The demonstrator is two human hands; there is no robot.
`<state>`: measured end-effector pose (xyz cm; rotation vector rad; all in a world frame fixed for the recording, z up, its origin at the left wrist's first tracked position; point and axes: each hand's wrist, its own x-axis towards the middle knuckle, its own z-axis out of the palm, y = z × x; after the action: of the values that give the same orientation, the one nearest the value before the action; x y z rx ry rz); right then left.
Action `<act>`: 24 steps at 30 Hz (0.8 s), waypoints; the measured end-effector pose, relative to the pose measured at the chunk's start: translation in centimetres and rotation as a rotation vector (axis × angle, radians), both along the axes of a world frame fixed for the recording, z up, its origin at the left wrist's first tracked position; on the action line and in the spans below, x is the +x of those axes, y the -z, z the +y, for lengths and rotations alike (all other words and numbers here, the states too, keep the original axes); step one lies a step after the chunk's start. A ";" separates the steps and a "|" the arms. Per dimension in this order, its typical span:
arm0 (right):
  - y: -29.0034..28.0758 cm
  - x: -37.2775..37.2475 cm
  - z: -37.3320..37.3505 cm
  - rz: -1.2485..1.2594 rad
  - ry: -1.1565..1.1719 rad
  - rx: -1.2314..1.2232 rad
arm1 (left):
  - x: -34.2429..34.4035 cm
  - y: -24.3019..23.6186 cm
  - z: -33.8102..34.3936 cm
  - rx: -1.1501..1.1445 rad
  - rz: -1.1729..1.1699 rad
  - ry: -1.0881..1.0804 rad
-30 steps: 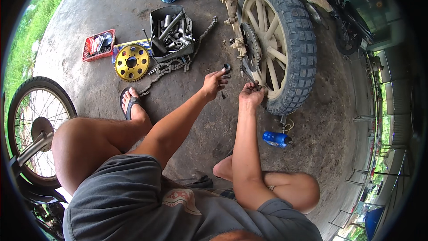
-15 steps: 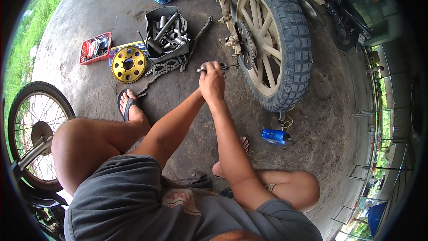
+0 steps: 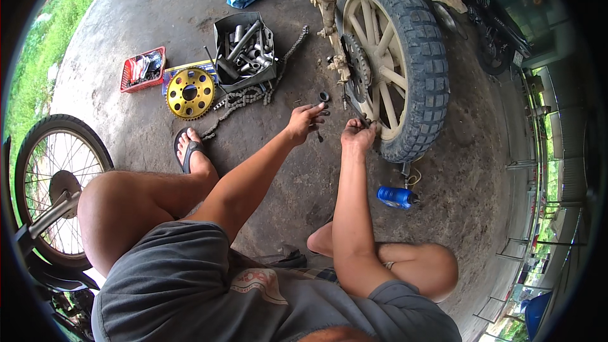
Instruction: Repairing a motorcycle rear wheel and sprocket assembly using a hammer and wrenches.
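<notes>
Gripping rod (image 3: pixel 357 113) at wheel's (image 3: pixel 429 69) edge, right hand (image 3: pixel 358 137) closed, left hand (image 3: pixel 303 125) half-curled, hold unclear. Apparently midway, chain (image 3: pixel 243 97) loose, sprocket (image 3: pixel 360 66) mounted.

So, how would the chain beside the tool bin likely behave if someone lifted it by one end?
The chain would probably hang floppy, since it lies in bends and loops. It is likely heavy for its size, as it looks metallic. It might catch on the tool bin close by.
</notes>
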<state>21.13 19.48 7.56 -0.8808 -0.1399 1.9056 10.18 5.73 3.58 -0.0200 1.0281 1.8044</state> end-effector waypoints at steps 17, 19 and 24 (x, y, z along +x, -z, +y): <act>1.2 -4.7 -11.8 -1.381 -0.912 1.471 | 0.4 10.5 -5.1 -0.101 -0.069 0.057; 3.6 -3.2 -8.8 -1.338 -0.943 1.009 | 1.1 10.6 -7.3 -0.250 -0.145 0.124; 3.6 0.8 -1.8 -0.169 -0.468 0.172 | 0.7 5.2 -5.0 -0.157 -0.065 0.153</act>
<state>21.90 17.72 3.97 -0.9477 -0.6509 2.2014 10.90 0.78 -1.59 -0.0932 1.0930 1.5731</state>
